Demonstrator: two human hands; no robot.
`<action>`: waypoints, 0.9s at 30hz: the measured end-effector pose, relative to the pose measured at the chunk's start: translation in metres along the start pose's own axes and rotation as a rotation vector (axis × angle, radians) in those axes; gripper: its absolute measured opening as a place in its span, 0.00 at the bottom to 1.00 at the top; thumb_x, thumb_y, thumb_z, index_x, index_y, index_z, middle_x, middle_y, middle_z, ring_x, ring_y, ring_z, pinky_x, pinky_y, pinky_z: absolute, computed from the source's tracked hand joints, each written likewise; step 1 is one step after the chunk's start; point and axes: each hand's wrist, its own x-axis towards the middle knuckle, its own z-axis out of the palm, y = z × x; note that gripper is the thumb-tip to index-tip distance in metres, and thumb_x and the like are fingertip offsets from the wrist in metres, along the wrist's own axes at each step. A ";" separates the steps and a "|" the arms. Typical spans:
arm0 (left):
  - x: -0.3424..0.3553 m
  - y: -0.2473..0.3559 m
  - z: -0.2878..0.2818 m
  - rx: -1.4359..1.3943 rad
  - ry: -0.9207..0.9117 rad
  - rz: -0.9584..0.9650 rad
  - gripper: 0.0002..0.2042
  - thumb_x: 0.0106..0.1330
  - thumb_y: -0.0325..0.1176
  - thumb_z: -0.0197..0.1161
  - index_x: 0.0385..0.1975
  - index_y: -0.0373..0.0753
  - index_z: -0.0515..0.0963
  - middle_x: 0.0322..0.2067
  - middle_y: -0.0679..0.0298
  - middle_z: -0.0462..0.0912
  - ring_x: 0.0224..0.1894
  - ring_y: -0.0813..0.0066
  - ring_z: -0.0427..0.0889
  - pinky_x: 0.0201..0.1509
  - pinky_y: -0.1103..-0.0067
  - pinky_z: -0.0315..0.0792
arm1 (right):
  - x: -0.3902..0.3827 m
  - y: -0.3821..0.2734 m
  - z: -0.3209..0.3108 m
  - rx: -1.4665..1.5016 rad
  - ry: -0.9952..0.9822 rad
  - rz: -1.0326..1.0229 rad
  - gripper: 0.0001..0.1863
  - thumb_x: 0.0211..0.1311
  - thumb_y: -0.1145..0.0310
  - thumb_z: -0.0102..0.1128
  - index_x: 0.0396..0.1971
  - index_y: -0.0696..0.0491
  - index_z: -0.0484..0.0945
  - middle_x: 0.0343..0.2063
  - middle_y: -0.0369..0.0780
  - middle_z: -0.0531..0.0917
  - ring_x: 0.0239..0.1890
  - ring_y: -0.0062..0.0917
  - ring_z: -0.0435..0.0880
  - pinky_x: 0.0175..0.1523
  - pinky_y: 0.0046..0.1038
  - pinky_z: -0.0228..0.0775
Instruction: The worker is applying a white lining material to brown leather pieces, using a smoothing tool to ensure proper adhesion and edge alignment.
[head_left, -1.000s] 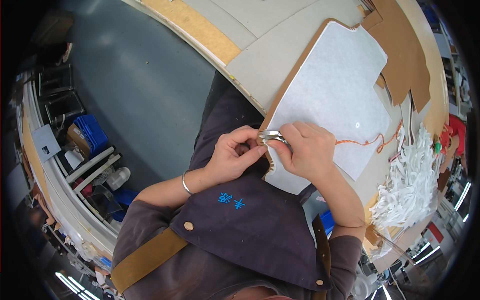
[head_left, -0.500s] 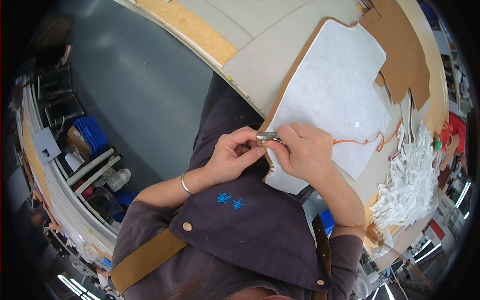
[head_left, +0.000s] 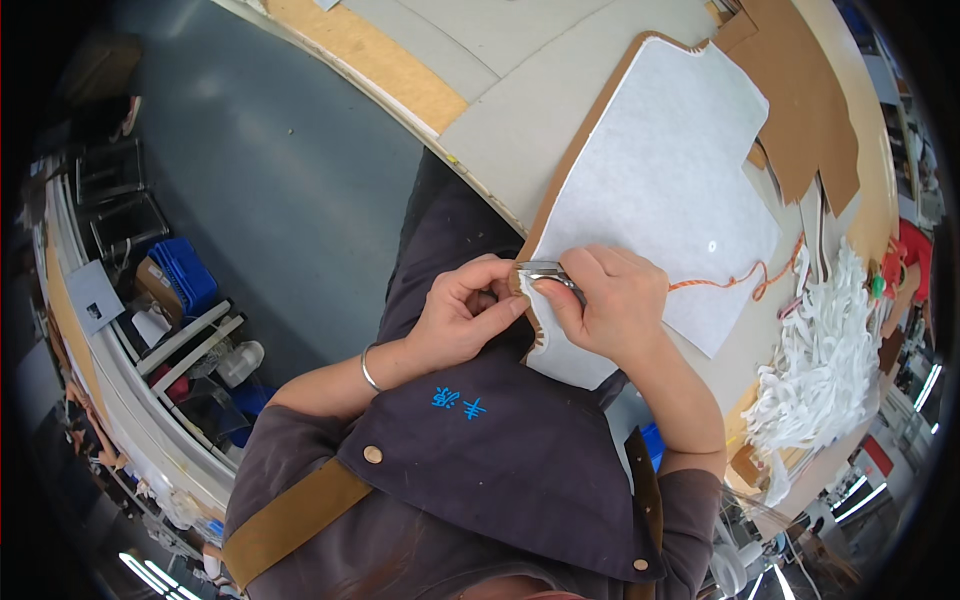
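Observation:
A large panel (head_left: pixel 650 150) with a white backing and a brown border lies over the table corner, its near end reaching my lap. My left hand (head_left: pixel 468 310) pinches the brown edge near that end, fingertips closed on it. In my right hand (head_left: pixel 612 300) are small metal thread snips (head_left: pixel 541 268), their blades lying across the panel's edge beside my left fingertips. Just below, the curved brown edge shows a row of small notches. An orange cord (head_left: pixel 715 284) runs right from behind my right hand over the white backing.
Brown sheet pieces (head_left: pixel 800 110) lie at the far right of the table (head_left: pixel 540 100). A heap of white strips (head_left: pixel 815 370) sits on the right. Grey floor (head_left: pixel 280 170) stretches to the left, with a blue crate (head_left: pixel 183 272) by a rack. A person in red (head_left: pixel 912 265) is at the right rim.
The snips' blades have shifted slightly right and down against the edge, and more of the white strip shows under them. Both hands stay nearly in place.

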 end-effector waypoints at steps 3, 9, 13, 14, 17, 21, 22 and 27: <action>-0.001 -0.001 -0.004 -0.011 -0.032 -0.008 0.13 0.66 0.20 0.60 0.51 0.32 0.76 0.37 0.70 0.72 0.38 0.87 0.72 0.41 0.88 0.68 | 0.002 -0.002 -0.002 -0.023 -0.027 -0.001 0.16 0.53 0.54 0.68 0.19 0.48 0.72 0.13 0.32 0.71 0.14 0.26 0.72 0.19 0.28 0.59; 0.000 0.000 -0.001 0.003 -0.030 0.004 0.13 0.66 0.21 0.61 0.50 0.33 0.77 0.35 0.72 0.70 0.36 0.90 0.71 0.36 0.90 0.68 | 0.006 -0.002 -0.002 -0.010 -0.066 -0.007 0.16 0.53 0.55 0.67 0.19 0.48 0.72 0.13 0.32 0.71 0.15 0.26 0.73 0.19 0.28 0.60; 0.001 0.000 -0.003 -0.018 -0.031 -0.020 0.13 0.66 0.21 0.61 0.50 0.33 0.77 0.35 0.72 0.71 0.36 0.90 0.70 0.37 0.90 0.69 | 0.004 0.000 0.001 0.065 -0.075 0.015 0.15 0.56 0.56 0.66 0.20 0.49 0.73 0.14 0.34 0.72 0.14 0.28 0.73 0.19 0.30 0.59; 0.001 0.000 -0.003 -0.018 -0.033 -0.019 0.13 0.66 0.21 0.61 0.50 0.33 0.77 0.35 0.72 0.71 0.36 0.90 0.70 0.37 0.90 0.69 | 0.003 0.000 0.002 0.063 -0.074 0.015 0.15 0.56 0.56 0.66 0.20 0.49 0.73 0.14 0.34 0.72 0.14 0.28 0.73 0.19 0.30 0.59; 0.001 0.000 -0.004 -0.019 -0.040 -0.044 0.12 0.67 0.21 0.61 0.50 0.33 0.77 0.35 0.72 0.71 0.36 0.90 0.70 0.38 0.90 0.69 | 0.001 0.003 0.004 0.138 -0.119 0.082 0.12 0.57 0.60 0.65 0.21 0.51 0.75 0.14 0.35 0.74 0.16 0.31 0.74 0.20 0.30 0.60; 0.005 0.009 -0.001 -0.012 0.008 -0.063 0.11 0.66 0.21 0.61 0.48 0.34 0.77 0.32 0.72 0.73 0.35 0.89 0.72 0.38 0.89 0.69 | 0.001 0.013 -0.009 0.316 0.067 0.243 0.12 0.60 0.62 0.63 0.23 0.53 0.75 0.16 0.37 0.74 0.15 0.29 0.72 0.21 0.27 0.61; 0.007 0.010 0.000 -0.011 0.043 -0.088 0.10 0.66 0.20 0.60 0.46 0.34 0.78 0.30 0.72 0.74 0.34 0.88 0.73 0.37 0.89 0.70 | 0.001 0.017 -0.016 0.362 0.152 0.309 0.12 0.62 0.63 0.62 0.24 0.54 0.75 0.16 0.38 0.73 0.16 0.28 0.71 0.22 0.25 0.61; 0.017 0.020 0.033 0.463 -0.679 -0.212 0.12 0.66 0.33 0.65 0.43 0.34 0.76 0.32 0.68 0.83 0.31 0.82 0.81 0.35 0.83 0.73 | 0.012 0.028 -0.046 0.536 0.292 0.393 0.13 0.69 0.62 0.57 0.27 0.55 0.73 0.18 0.34 0.69 0.21 0.16 0.65 0.27 0.20 0.58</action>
